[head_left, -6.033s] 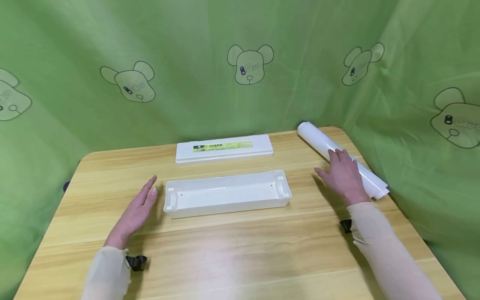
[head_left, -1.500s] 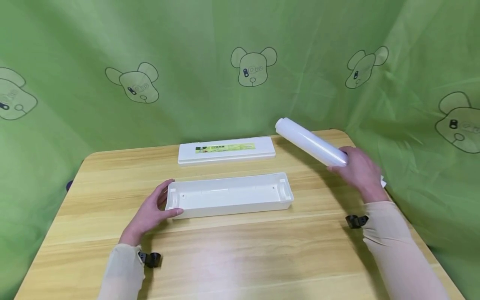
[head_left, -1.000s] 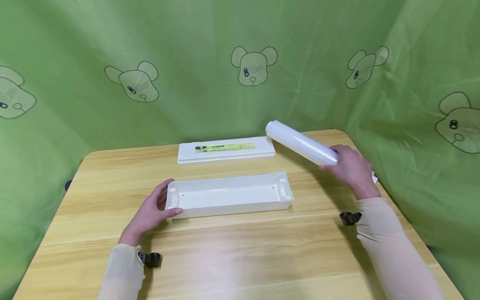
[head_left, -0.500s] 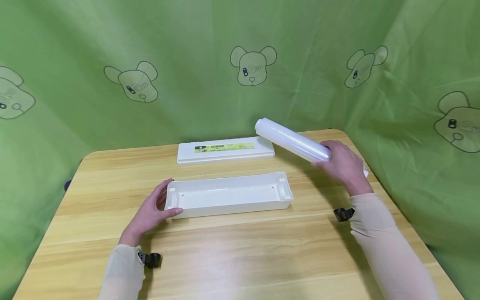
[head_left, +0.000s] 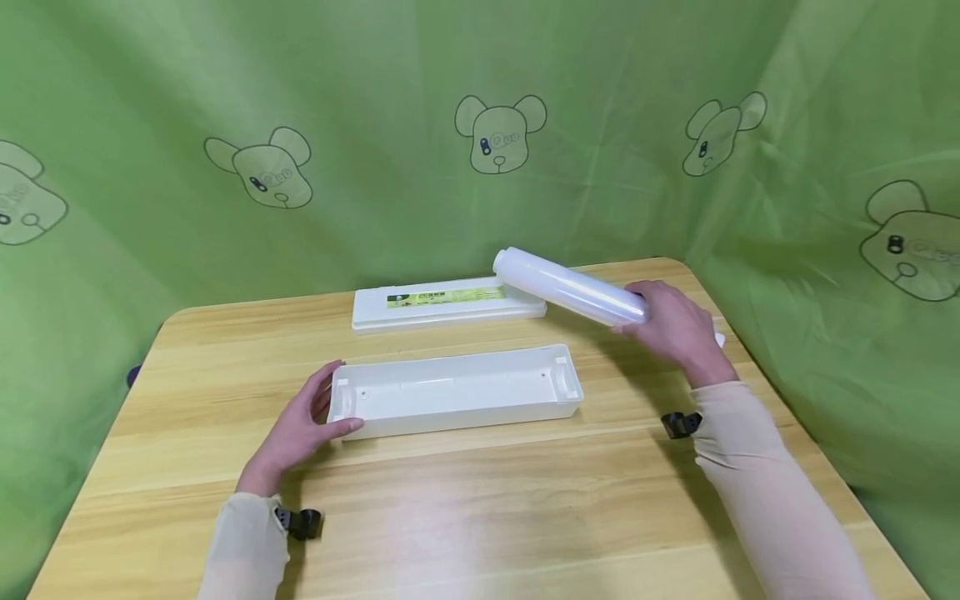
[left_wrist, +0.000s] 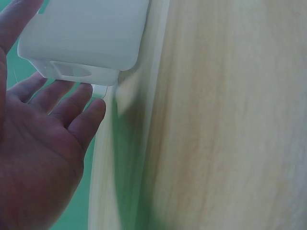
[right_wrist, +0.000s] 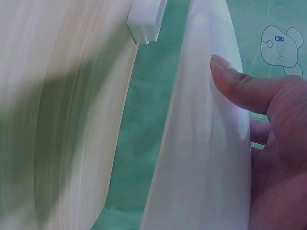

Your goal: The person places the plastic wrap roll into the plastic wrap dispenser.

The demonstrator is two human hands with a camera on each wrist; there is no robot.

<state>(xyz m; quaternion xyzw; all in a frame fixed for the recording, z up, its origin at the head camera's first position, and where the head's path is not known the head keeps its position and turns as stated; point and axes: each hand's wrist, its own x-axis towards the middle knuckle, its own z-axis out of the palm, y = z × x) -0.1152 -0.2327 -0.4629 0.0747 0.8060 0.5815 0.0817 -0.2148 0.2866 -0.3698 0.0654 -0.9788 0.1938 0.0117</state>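
Now roll (head_left: 570,287) nearer lid (head_left: 447,302) — tray (head_left: 455,392) unmoved.

Both arms wear long, thin, close-fitting sleeves of pale beige, slightly sheer fabric. The left sleeve (head_left: 240,546) ends at the wrist in a soft, slightly gathered cuff; the right sleeve (head_left: 757,487) wrinkles lightly along the forearm and closes in a similar cuff. A small black clip-like mount (head_left: 300,523) sits under the left wrist just past the cuff, and a matching small black mount (head_left: 679,424) sits under the right wrist. The bare left hand (head_left: 298,433) and bare right hand (head_left: 678,332) carry no rings or gloves.
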